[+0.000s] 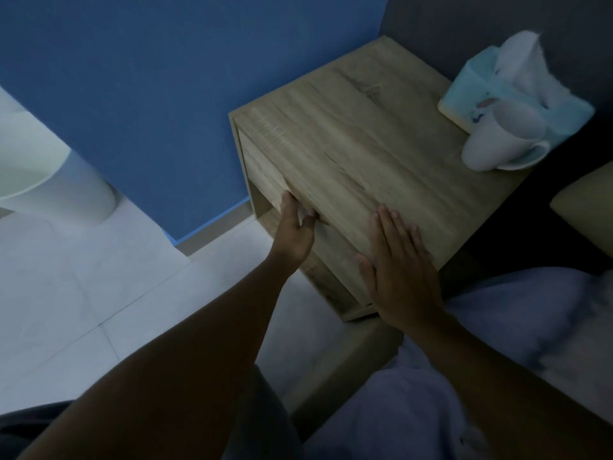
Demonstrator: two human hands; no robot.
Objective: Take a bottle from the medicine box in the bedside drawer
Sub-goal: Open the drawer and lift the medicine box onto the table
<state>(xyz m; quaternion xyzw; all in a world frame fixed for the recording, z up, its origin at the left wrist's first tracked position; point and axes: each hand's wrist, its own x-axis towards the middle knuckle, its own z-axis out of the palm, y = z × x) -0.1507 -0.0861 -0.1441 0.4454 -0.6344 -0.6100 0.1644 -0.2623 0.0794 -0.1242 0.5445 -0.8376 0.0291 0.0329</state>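
Observation:
A light wooden bedside table (358,141) stands against the blue wall. Its drawer front (265,175) faces left and looks closed or barely ajar. My left hand (295,227) curls its fingers under the top edge of the drawer front, gripping it. My right hand (398,263) lies flat, fingers spread, on the near corner of the tabletop. The medicine box and the bottle are hidden from view.
A white mug (501,141) lies tipped on its side at the table's far right, against a light blue tissue pack (491,81). A white pedestal basin (49,180) stands on the tiled floor at left. Pale bedding (530,313) covers the lower right.

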